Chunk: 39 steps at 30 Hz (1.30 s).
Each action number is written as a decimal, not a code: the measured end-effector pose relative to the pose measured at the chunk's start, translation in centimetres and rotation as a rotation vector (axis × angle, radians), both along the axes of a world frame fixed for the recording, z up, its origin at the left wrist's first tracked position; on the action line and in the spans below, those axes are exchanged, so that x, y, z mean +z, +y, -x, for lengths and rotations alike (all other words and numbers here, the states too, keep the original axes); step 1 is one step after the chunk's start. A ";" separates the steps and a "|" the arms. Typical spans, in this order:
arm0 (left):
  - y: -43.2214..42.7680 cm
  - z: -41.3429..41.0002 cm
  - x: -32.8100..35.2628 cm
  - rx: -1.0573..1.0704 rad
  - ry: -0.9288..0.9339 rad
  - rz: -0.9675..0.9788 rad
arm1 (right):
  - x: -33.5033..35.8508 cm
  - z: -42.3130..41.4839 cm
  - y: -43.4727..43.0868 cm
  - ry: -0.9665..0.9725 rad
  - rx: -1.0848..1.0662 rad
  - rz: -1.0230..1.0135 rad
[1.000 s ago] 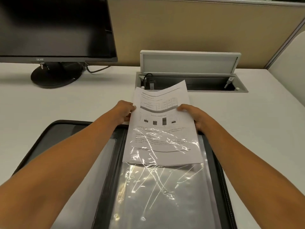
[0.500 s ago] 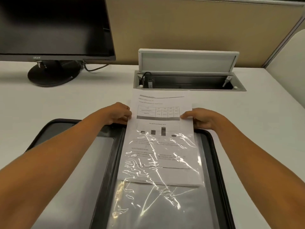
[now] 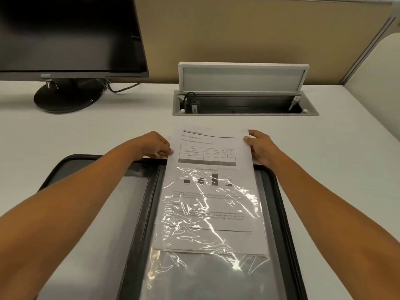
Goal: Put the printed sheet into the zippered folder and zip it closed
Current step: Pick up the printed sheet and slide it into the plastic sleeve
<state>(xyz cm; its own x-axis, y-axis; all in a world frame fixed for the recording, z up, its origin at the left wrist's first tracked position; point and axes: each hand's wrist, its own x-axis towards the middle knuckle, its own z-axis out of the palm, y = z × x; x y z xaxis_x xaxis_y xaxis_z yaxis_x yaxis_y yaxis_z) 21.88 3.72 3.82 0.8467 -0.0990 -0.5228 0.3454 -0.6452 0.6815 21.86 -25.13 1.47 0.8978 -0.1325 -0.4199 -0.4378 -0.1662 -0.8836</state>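
Beige partition (image 3: 238,29) panelling is backing a white desk (image 3: 129,126), where a dark monitor (image 3: 65,33) is standing at the far left corner and an open cable box (image 3: 244,105) is sitting near the far edge. The zippered folder (image 3: 283,213) is lying open at the near edge, showing a clear sleeve (image 3: 205,273) on its right half. The printed sheet (image 3: 207,152) is resting mostly inside that sleeve under wrinkled, glinting plastic, while its top part is sticking out past the folder's far edge over the desk. The left hand (image 3: 154,145) is pinching the sheet's left edge near the top, fingers curled. The right hand (image 3: 259,148) is gripping the right edge beside the top corner, thumb lying on the paper.

By its look, the sheet is going to handle as a light, thin, limp thing, likely buckling if pushed from one side only, with the creased plastic probably clinging to it. Holding both long edges near the exposed top, as the hands are doing, seems the soundest grip for sliding it down flat. Its bottom edge is sitting short of the sleeve's near end, so the insertion is looking partly done; the zip puller is not showing.
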 end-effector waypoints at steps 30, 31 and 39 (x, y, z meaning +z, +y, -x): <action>-6.4 16.0 -5.2 -0.287 -0.495 -0.589 | -0.4 0.9 6.0 -0.204 0.615 1.142; -6.5 16.0 -5.3 -0.284 -0.497 -0.590 | -0.3 0.8 5.9 -0.196 0.615 1.132; -6.8 14.7 -6.0 -0.277 -0.517 -0.580 | -0.7 0.5 5.9 -0.232 0.612 1.107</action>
